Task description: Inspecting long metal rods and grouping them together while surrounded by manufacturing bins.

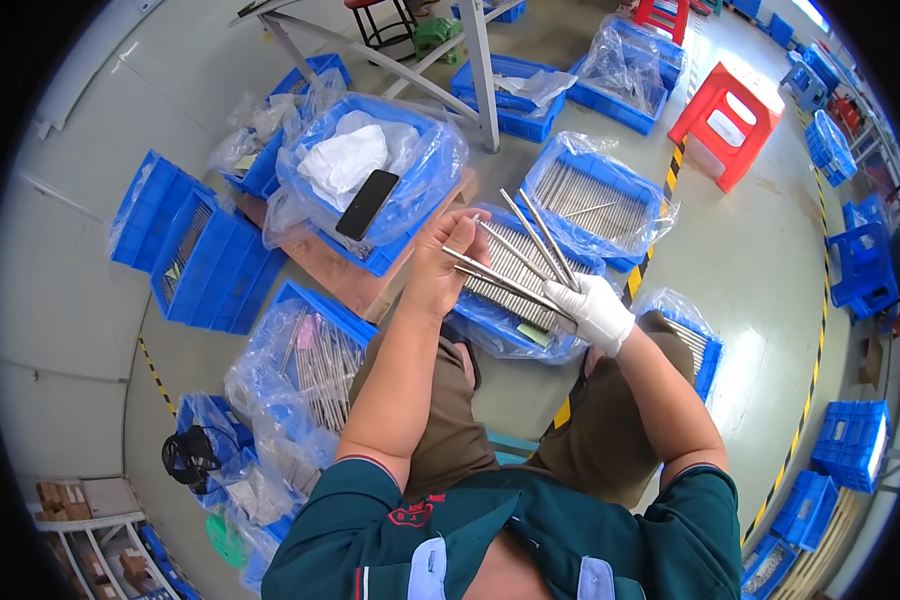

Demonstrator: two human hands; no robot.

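Note:
My right hand (592, 312), in a white glove, is closed round the lower ends of several slim metal rods (544, 240), which fan out up and to the left. My bare left hand (452, 258) has its thumb and fingertips pinched at the far end of one metal rod (513, 248) from that bunch. Other rods of the bunch pass just below the left fingers. Beneath both hands stands a blue crate (510, 338) lined with clear plastic, filled with rows of similar rods. Its middle is partly hidden by my hands.
Beyond it another lined crate (638, 262) holds more rods. A black phone (367, 205) lies on a plastic-covered crate at the left. Loose rods (322, 375) fill a crate beside my left leg. Stacked blue crates (210, 270), a table leg (483, 90) and a red stool (722, 125) stand around.

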